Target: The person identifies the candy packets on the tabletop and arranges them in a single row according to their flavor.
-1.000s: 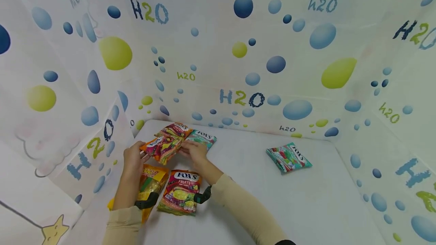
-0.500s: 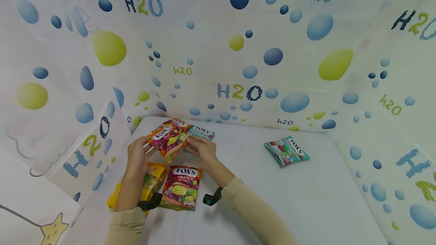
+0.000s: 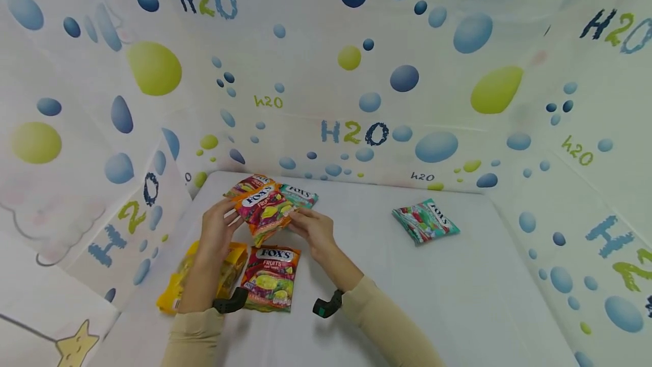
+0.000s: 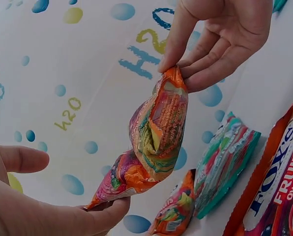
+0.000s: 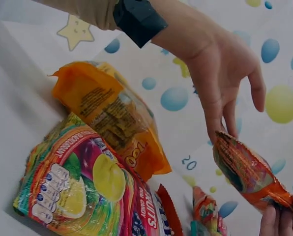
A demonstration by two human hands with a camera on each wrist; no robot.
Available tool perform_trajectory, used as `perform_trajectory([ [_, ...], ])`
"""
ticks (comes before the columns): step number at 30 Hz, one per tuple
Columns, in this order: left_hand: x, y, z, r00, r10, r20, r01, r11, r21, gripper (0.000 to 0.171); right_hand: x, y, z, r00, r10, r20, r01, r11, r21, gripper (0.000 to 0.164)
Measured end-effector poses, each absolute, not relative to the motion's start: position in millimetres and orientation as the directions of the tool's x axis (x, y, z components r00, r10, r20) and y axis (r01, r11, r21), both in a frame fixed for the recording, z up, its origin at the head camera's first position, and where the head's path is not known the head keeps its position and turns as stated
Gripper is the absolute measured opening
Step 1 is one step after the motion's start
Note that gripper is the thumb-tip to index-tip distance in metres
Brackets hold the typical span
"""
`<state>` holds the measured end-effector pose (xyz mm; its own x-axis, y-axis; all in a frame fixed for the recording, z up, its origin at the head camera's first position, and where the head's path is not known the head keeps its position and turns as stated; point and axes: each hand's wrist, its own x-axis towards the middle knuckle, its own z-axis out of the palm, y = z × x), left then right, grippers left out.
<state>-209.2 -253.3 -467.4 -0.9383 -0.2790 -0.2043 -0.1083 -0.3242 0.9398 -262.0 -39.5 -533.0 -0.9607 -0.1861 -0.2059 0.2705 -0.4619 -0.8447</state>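
Observation:
An orange and purple Fox's Fruits candy bag [image 3: 266, 211] is held up above the table, tilted. My right hand [image 3: 318, 234] pinches one corner between thumb and fingers, plain in the left wrist view. My left hand [image 3: 216, 228] supports the opposite corner on its fingers [image 4: 109, 214]; its thumb stands apart from the bag. Behind the raised bag lie another orange Fox's bag [image 3: 249, 184] and a teal Fox's bag [image 3: 304, 197]. Below the hands lies a Fox's Fruits bag [image 3: 270, 279], with a yellow candy bag [image 3: 183, 279] beside it, partly hidden by my left forearm.
Another teal Fox's bag [image 3: 426, 221] lies by itself toward the right of the white table [image 3: 407, 293]. Walls printed with bubbles and H2O lettering [image 3: 355, 133] enclose the table at the back and both sides.
Both hands have shifted right with the raised candy bag, which has turned so its front faces the head camera more. The view has tipped slightly downward; the other bags stay put.

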Motion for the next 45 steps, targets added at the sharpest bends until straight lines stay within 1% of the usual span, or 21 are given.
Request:
perform_trajectory([
  [3, -211, -251, -468, -0.947, -0.25, -0.199, -0.11, -0.329, 0.938, 0.062, -258, -32, -532, -0.96, -0.187, -0.209, 0.273, -0.461, -0.844, 0.035],
  [7, -213, -247, -469, -0.965, -0.199, -0.17, -0.099, -0.323, 0.941, 0.054, -253, -23, -528, -0.958, -0.185, -0.221, 0.283, -0.459, -0.842, 0.033],
  [11, -213, -242, -469, -0.977, -0.155, -0.144, -0.091, -0.306, 0.948, 0.055, -249, -14, -525, -0.958, -0.167, -0.233, 0.284, -0.454, -0.844, 0.033],
  [15, -214, -236, -471, -0.98, -0.141, -0.139, -0.093, -0.293, 0.952, 0.058, -246, -8, -524, -0.955, -0.157, -0.25, 0.295, -0.456, -0.84, 0.03],
  [24, -215, -227, -473, -0.987, -0.109, -0.121, -0.081, -0.318, 0.945, 0.053, -237, 3, -528, -0.95, -0.171, -0.261, 0.311, -0.443, -0.841, 0.021],
  [30, -213, -218, -476, -0.99, -0.08, -0.116, -0.079, -0.367, 0.927, 0.056, -229, 9, -531, -0.951, -0.178, -0.252, 0.306, -0.442, -0.843, 0.02],
  [37, -210, -209, -482, -0.989, -0.064, -0.131, -0.092, -0.428, 0.899, 0.06, -221, 15, -534, -0.96, -0.19, -0.207, 0.273, -0.46, -0.845, 0.016],
  [41, -208, -205, -486, -0.989, -0.058, -0.135, -0.097, -0.43, 0.898, 0.061, -215, 18, -538, -0.961, -0.199, -0.194, 0.267, -0.466, -0.844, 0.014],
  [45, -207, -202, -493, -0.99, -0.052, -0.132, -0.101, -0.398, 0.912, 0.061, -209, 21, -542, -0.961, -0.207, -0.181, 0.261, -0.478, -0.839, 0.012],
])
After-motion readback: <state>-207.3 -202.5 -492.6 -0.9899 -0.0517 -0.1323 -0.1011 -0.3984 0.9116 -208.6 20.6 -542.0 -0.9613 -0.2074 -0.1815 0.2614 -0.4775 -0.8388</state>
